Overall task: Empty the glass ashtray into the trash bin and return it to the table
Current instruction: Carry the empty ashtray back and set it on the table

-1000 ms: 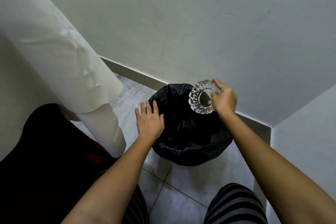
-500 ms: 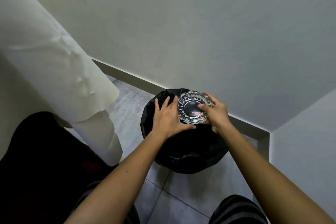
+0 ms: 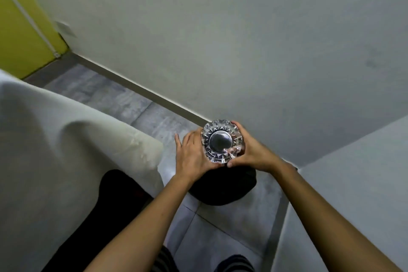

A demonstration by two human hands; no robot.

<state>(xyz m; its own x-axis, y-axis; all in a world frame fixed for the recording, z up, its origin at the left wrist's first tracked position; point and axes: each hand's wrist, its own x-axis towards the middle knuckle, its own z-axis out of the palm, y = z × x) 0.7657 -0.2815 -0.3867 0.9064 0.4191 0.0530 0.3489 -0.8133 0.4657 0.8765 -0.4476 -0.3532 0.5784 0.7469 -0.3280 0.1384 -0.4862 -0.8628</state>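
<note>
The cut-glass ashtray (image 3: 221, 142) is held level with its bowl facing up, above the trash bin (image 3: 223, 190), which is lined with a black bag and stands on the floor in the wall corner. My left hand (image 3: 191, 157) grips the ashtray's left and lower edge. My right hand (image 3: 251, 152) grips its right edge, fingers curled over the rim. The ashtray's bowl looks dark and I see nothing in it. Both hands hide most of the bin's opening.
A pale cloth-covered table edge (image 3: 110, 139) hangs at the left, with a dark shape (image 3: 114, 196) under it. Grey walls (image 3: 242, 51) meet in a corner behind the bin. A yellow-green panel (image 3: 19, 28) stands far left. The floor (image 3: 220, 238) is grey tile.
The ashtray went from tilted over the bin in my right hand to level and face up. My left hand joined it. Both hands have lifted it and my view has risen.
</note>
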